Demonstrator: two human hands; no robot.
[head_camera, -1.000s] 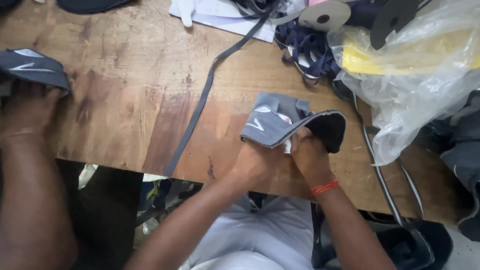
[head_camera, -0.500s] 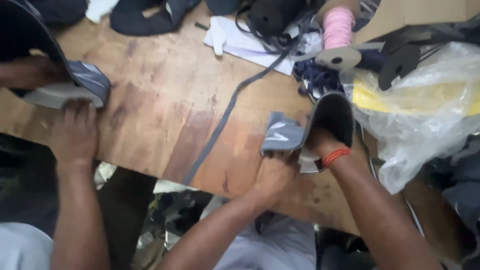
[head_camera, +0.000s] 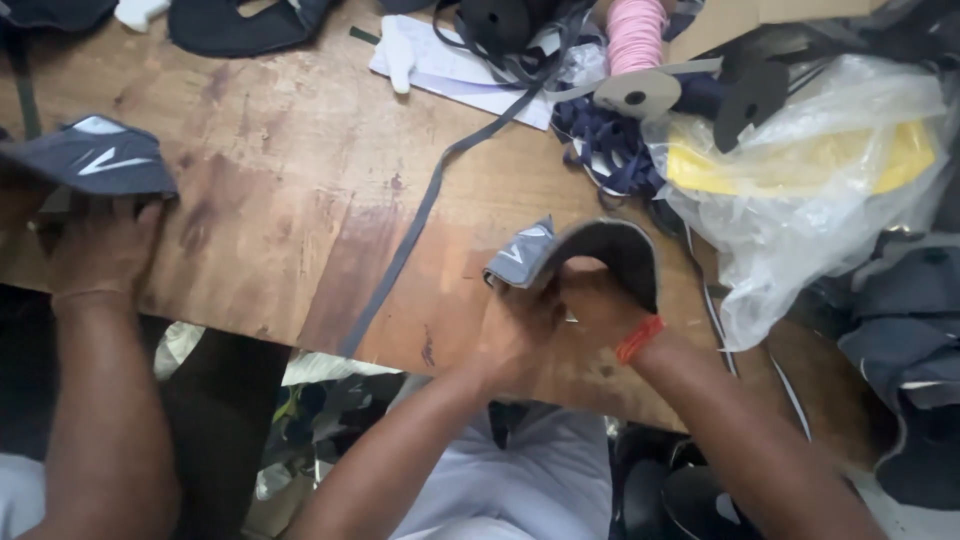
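Head view, two hands, left hand (head_camera: 515, 325), right hand (head_camera: 598, 300), one grey shoe upper (head_camera: 580, 250)

A worn wooden tabletop (head_camera: 300, 170) fills most of the view, its brown surface scratched and stained, with a paler, orange patch toward six o'clock. Its near edge runs slanting from nine o'clock down toward five o'clock. Below that edge, at seven o'clock, the space under the table is dark, with dim scraps lying on the floor (head_camera: 310, 410). The light is soft and even, casting only faint shadows.
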